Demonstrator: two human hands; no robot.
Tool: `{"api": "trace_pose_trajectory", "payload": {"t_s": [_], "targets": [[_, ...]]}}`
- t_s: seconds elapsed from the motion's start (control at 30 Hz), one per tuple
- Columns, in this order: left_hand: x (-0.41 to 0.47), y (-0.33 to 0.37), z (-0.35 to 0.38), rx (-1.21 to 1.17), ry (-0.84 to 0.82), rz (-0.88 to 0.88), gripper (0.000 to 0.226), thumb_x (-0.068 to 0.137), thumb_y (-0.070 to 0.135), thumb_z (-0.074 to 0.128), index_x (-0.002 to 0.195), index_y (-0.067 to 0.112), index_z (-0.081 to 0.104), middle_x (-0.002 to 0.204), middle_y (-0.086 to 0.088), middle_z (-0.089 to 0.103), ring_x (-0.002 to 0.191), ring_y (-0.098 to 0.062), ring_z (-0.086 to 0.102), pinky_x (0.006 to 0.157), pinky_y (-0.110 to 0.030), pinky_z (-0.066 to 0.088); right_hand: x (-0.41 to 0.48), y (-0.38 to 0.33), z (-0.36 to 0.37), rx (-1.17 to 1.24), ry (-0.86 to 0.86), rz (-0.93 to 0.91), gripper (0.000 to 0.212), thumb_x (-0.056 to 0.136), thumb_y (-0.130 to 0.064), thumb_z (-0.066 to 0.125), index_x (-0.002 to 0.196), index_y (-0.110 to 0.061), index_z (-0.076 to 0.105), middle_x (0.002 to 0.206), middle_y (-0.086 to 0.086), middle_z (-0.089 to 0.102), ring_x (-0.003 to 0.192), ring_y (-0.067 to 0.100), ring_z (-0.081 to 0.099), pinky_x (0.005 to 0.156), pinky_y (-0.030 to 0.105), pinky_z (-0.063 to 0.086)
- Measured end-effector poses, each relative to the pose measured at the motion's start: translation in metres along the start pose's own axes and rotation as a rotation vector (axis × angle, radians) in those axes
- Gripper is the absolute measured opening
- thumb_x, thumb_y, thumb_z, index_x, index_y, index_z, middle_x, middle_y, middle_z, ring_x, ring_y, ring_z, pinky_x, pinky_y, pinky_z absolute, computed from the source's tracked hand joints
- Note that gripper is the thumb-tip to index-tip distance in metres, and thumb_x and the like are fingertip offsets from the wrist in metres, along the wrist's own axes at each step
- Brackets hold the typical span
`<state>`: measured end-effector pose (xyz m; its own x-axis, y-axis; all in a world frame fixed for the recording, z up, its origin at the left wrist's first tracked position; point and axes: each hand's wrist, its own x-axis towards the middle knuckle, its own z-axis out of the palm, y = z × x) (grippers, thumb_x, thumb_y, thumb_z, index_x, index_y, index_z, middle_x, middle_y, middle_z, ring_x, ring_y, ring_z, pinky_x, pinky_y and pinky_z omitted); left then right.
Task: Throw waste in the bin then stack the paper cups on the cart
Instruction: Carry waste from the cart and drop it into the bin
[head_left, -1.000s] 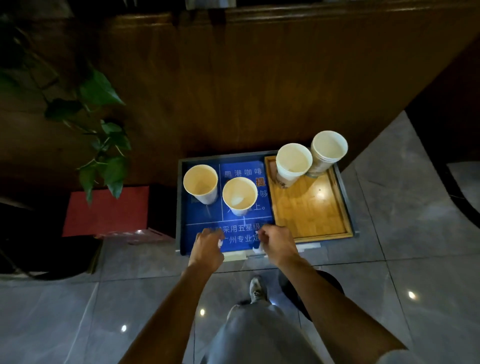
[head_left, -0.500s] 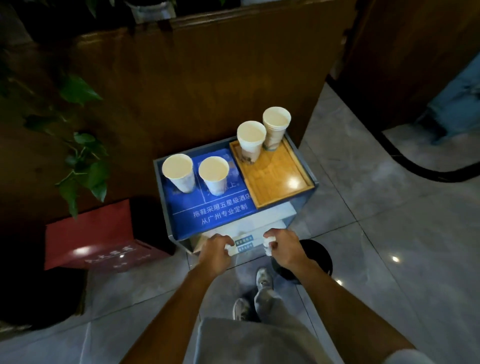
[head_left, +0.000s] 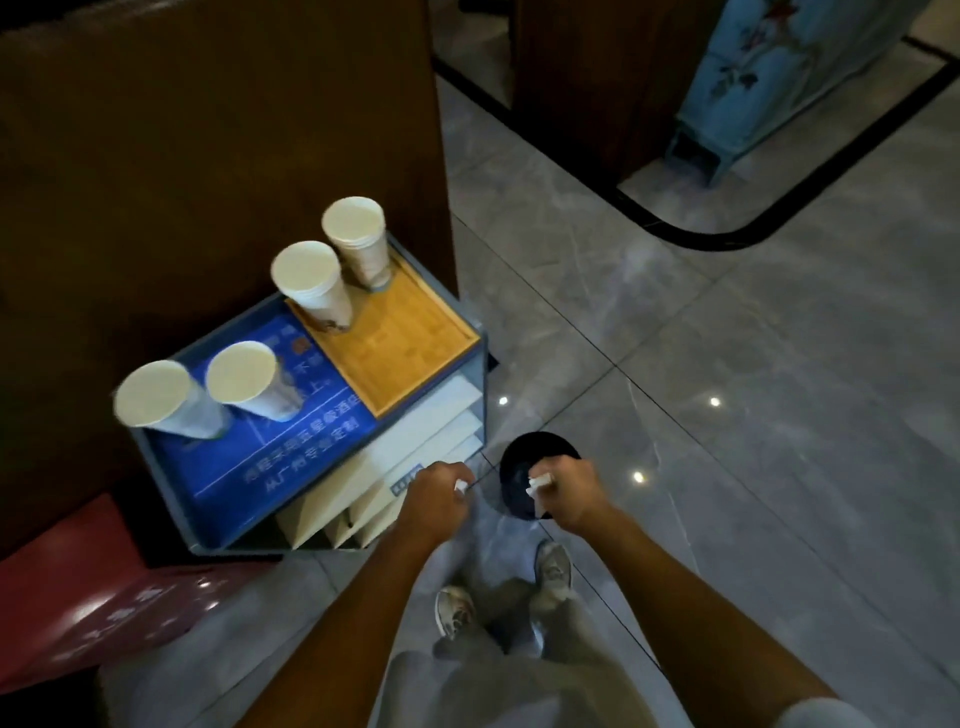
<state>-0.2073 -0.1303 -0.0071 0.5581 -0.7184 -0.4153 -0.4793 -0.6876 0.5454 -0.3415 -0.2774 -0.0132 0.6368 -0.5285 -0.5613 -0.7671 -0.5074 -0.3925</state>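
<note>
A grey cart (head_left: 480, 374) stands at the left with a blue printed mat (head_left: 311, 447) and a wooden tray (head_left: 405, 343) on top. Two paper cups (head_left: 156, 400) (head_left: 247, 376) stand on the mat. A cup (head_left: 311, 283) and a stack of cups (head_left: 358, 239) stand on the tray. A round black bin (head_left: 519, 467) sits on the floor just right of the cart. My right hand (head_left: 569, 493) is shut on a scrap of white waste paper (head_left: 537, 486) over the bin. My left hand (head_left: 436, 499) is shut on another white scrap (head_left: 461, 486) beside the cart's front corner.
A tall wooden partition (head_left: 218, 130) rises behind the cart. A red box (head_left: 88, 582) lies on the floor at lower left. Grey floor tiles (head_left: 727, 415) stretch to the right. A pale blue painted cabinet (head_left: 769, 73) stands at top right. My feet are below the bin.
Both hands have left the cart's front edge and swung right, each holding white paper; the right hand has come over the bin. My view has turned right, so the cart sits further left.
</note>
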Motion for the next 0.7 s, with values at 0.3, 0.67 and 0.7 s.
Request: {"api": "trace_pose_trajectory", "payload": {"t_s": [0.3, 0.67, 0.7], "targets": [[0.105, 0.046, 0.082, 0.058, -0.147, -0.032, 0.033, 0.092, 0.01, 0.055, 0.123, 0.016, 0.065, 0.128, -0.01, 0.064, 0.118, -0.026, 0.061, 0.098, -0.031, 0.046, 0.072, 0.104, 0.001, -0.018, -0.103, 0.025, 0.027, 0.092, -0.008, 0.051, 0.116, -0.011, 0.065, 0.114, 0.014, 0.069, 0.106, 0.032, 0.065, 0.092, 0.036, 0.053], [0.246, -0.027, 0.241, 0.171, -0.36, -0.086, 0.034, 0.088, 0.013, 0.06, 0.121, 0.015, 0.064, 0.12, -0.014, 0.064, 0.112, -0.031, 0.062, 0.09, -0.036, 0.05, 0.239, 0.207, 0.134, 0.147, -0.195, 0.156, 0.034, 0.079, -0.005, 0.064, 0.11, -0.019, 0.064, 0.115, 0.008, 0.067, 0.106, 0.029, 0.064, 0.087, 0.031, 0.05], [0.261, -0.039, 0.259, 0.191, -0.379, -0.09, 0.034, 0.088, 0.014, 0.059, 0.122, 0.016, 0.063, 0.12, -0.013, 0.064, 0.111, -0.031, 0.062, 0.089, -0.037, 0.051, 0.254, 0.217, 0.154, 0.154, -0.207, 0.16, 0.035, 0.078, -0.003, 0.064, 0.109, -0.019, 0.064, 0.116, 0.008, 0.066, 0.105, 0.028, 0.063, 0.085, 0.029, 0.05]]}}
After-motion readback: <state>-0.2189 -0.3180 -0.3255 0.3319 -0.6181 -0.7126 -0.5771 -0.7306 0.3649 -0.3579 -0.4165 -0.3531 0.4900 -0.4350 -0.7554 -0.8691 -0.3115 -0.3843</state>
